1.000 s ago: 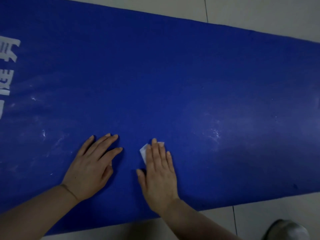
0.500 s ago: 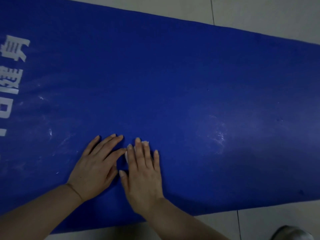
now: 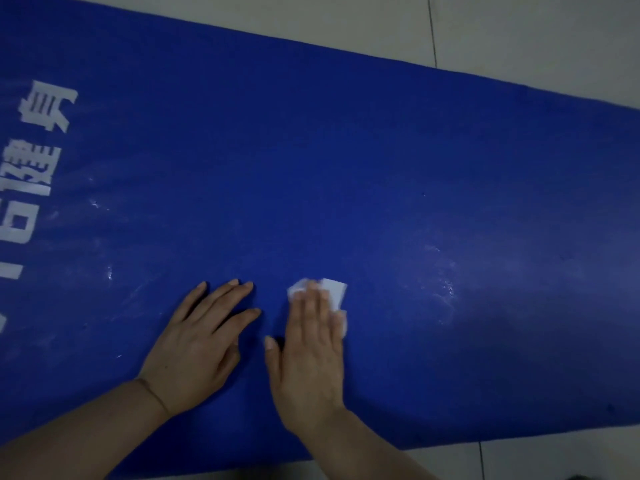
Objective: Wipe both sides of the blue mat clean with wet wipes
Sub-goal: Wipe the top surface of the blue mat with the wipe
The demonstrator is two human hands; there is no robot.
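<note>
The blue mat point(image 3: 346, 161) lies flat on a tiled floor point(image 3: 519, 36). Right hand point(image 3: 311, 355) presses a folded white wipe point(image 3: 334, 292) flat near the mat's near edge, fingers straight and together. Left hand point(image 3: 201, 344) rests just beside it, palm down, fingers slightly spread. White lettering point(image 3: 38, 161) runs toward the mat's left end.

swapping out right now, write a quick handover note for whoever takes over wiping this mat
Left hand: flat on the blue mat, fingers straight, holding nothing.
Right hand: flat, fingers pressing the wet wipe onto the mat near its front edge.
Done: cannot tell how much; this side is in progress.
Left: whitish smears show right of the wipe and left of the left hand; then the underside.
</note>
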